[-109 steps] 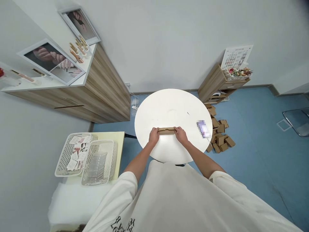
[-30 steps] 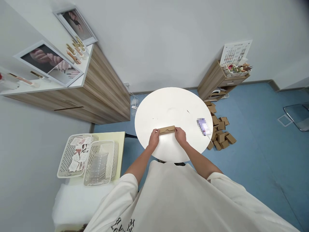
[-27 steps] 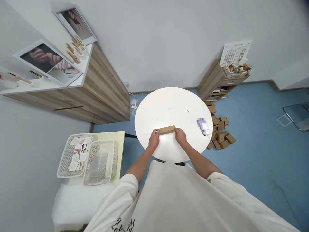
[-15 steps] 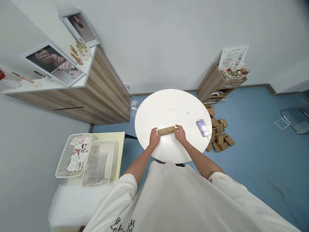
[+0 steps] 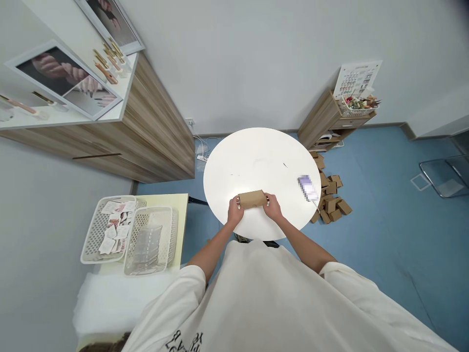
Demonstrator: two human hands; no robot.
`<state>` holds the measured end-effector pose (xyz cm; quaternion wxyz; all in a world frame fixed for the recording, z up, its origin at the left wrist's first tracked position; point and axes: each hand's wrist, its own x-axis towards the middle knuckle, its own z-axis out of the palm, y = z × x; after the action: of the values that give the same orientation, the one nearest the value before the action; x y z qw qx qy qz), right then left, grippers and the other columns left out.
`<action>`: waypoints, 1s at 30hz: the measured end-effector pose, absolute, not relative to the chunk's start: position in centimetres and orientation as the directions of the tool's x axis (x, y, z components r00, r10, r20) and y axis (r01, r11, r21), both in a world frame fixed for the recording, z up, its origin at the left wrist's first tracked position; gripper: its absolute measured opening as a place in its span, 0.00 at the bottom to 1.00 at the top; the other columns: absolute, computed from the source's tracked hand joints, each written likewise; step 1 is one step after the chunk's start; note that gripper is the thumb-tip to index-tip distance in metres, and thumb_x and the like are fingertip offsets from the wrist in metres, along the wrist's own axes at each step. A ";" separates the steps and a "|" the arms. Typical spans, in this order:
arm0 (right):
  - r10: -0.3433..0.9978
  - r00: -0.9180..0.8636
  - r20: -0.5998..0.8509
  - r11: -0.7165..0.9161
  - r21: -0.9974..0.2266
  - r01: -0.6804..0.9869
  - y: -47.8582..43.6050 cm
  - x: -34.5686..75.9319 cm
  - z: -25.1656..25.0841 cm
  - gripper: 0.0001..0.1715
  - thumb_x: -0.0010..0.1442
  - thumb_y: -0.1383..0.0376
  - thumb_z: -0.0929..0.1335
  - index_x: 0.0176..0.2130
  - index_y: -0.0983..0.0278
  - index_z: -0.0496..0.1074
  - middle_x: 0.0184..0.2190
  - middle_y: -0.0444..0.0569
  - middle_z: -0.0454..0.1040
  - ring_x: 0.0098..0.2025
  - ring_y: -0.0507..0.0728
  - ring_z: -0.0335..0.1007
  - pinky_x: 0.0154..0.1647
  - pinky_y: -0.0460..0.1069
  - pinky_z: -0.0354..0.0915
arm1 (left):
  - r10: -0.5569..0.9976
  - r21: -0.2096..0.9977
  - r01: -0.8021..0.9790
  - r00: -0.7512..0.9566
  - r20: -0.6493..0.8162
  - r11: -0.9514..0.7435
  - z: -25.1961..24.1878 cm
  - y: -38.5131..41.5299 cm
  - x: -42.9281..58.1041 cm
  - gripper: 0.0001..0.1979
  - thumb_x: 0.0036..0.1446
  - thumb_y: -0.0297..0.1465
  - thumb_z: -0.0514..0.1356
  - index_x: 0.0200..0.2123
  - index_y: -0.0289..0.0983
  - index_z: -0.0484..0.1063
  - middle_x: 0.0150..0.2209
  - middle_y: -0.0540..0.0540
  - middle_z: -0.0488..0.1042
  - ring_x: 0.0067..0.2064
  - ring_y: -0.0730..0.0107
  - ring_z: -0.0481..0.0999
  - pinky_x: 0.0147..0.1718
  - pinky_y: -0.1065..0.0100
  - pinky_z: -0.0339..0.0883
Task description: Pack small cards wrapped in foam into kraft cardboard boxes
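Between my two hands is a small brown cardboard box [image 5: 252, 199], held over the near half of a round white table [image 5: 234, 151]. My left hand [image 5: 235, 212] grips its left end, fingers curled round the edge. At the opposite end, my right hand [image 5: 271, 207] is closed on the box in the same way. A broad plain face of the box shows, and whatever may be inside is hidden. To the right on the tabletop lies a blurred purple-and-white phone-like thing [image 5: 308, 188] with a white cable.
Several brown cardboard boxes [image 5: 332, 203] lie heaped on the blue floor right of the table. At left, a white basket of cards [image 5: 95, 230] and a basket of clear plastic pieces [image 5: 170, 239] stand on a yellow table [image 5: 182, 215]. Wooden cabinets [image 5: 157, 122] line the wall.
The box has been turned between my hands, so a broader plain face now shows in place of the narrow side. Both hands still hold its ends. The view has shifted slightly.
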<state>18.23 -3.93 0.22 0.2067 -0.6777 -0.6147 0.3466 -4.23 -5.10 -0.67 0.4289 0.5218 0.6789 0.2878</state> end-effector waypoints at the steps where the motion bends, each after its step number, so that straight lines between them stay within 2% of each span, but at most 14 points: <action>1: 0.973 -0.004 -0.230 -0.164 -0.709 0.686 -4.6 18.1 -0.1 0.32 0.58 0.69 0.65 0.62 0.58 0.63 0.55 0.54 0.67 0.49 0.57 0.73 0.48 0.51 0.71 | 0.956 0.839 0.463 -0.082 -0.281 0.286 -0.9 -5.6 -4.2 0.27 0.58 0.22 0.58 0.61 0.39 0.61 0.56 0.36 0.65 0.52 0.62 0.74 0.49 0.62 0.70; 5: 0.957 -0.034 -0.289 -0.192 -0.715 0.672 -6.7 17.7 -1.4 0.32 0.59 0.67 0.65 0.62 0.61 0.62 0.55 0.55 0.69 0.53 0.59 0.70 0.53 0.54 0.69 | 0.958 0.840 0.474 -0.026 -0.287 0.265 -2.0 -7.1 -4.5 0.30 0.55 0.22 0.58 0.62 0.38 0.59 0.59 0.35 0.65 0.59 0.58 0.69 0.54 0.60 0.67; 10: 0.955 -0.010 -0.296 -0.210 -0.700 0.683 -7.5 17.3 -1.8 0.34 0.58 0.66 0.65 0.63 0.62 0.62 0.59 0.56 0.67 0.57 0.61 0.68 0.56 0.55 0.68 | 0.926 0.811 0.475 -0.021 -0.377 0.341 -3.3 -7.8 -5.5 0.36 0.54 0.24 0.59 0.66 0.39 0.54 0.65 0.34 0.60 0.61 0.54 0.68 0.58 0.55 0.65; 15: 0.953 0.018 -0.303 -0.241 -0.720 0.651 -6.6 16.6 -1.5 0.34 0.56 0.66 0.66 0.62 0.61 0.63 0.60 0.55 0.68 0.57 0.62 0.69 0.57 0.56 0.67 | 0.921 0.815 0.456 -0.029 -0.389 0.358 -3.7 -7.4 -6.3 0.38 0.53 0.26 0.61 0.66 0.38 0.54 0.67 0.35 0.57 0.64 0.53 0.65 0.61 0.56 0.62; 22: 0.926 0.045 -0.375 -0.338 -0.768 0.544 -6.4 15.7 -1.4 0.33 0.55 0.65 0.68 0.60 0.59 0.66 0.58 0.53 0.70 0.53 0.61 0.73 0.54 0.55 0.70 | 0.932 0.884 0.360 0.088 -0.351 0.299 -2.7 -7.4 -6.7 0.34 0.51 0.24 0.61 0.62 0.41 0.60 0.61 0.39 0.68 0.57 0.58 0.74 0.57 0.56 0.65; 30: 0.909 0.154 -0.388 -0.411 -0.771 0.486 -6.8 16.6 -1.3 0.35 0.50 0.63 0.70 0.58 0.60 0.69 0.59 0.54 0.69 0.53 0.62 0.73 0.54 0.56 0.70 | 0.921 0.882 0.334 0.087 -0.380 0.332 -1.0 -7.2 -5.6 0.35 0.49 0.27 0.65 0.61 0.39 0.63 0.62 0.37 0.68 0.58 0.54 0.73 0.56 0.58 0.66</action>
<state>16.58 -6.82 -1.30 0.2434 -0.7195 -0.4848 0.4337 -5.61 -7.16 -0.96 0.5341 0.5082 0.6172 0.2749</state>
